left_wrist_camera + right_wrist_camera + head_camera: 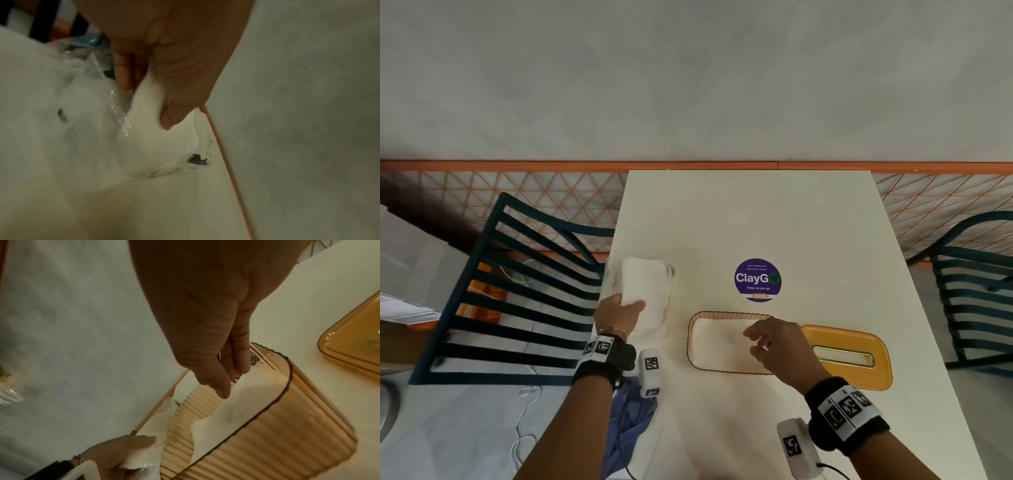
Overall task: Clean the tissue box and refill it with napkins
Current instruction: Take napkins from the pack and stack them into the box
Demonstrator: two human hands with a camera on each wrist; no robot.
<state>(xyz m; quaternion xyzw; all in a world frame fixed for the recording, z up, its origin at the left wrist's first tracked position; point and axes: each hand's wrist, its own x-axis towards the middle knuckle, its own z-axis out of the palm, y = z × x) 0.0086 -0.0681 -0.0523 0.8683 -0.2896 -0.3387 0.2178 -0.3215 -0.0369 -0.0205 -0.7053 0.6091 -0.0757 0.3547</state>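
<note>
On the white worktop [774, 212], the left hand [619, 317] grasps white napkins in a clear plastic pack [645, 284]. The right hand [779, 346] hovers released over the open ribbed amber tissue box [697, 356], beside its amber slotted lid [859, 339].

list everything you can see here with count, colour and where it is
ribbed amber plastic tissue box: one, open-topped, white napkins inside, table centre near the person
flat amber lid with slot: one, on the table right of the box
pack of white napkins in clear plastic wrap: one, table's left edge
round purple ClayGo sticker: one, on the table beyond the box
white table: one, against the wall
dark slatted chairs: two, either side of the table
blue cloth: one, near table edge, left
left hand: grips the napkin pack
right hand: over the box, fingers loosely curled
</note>
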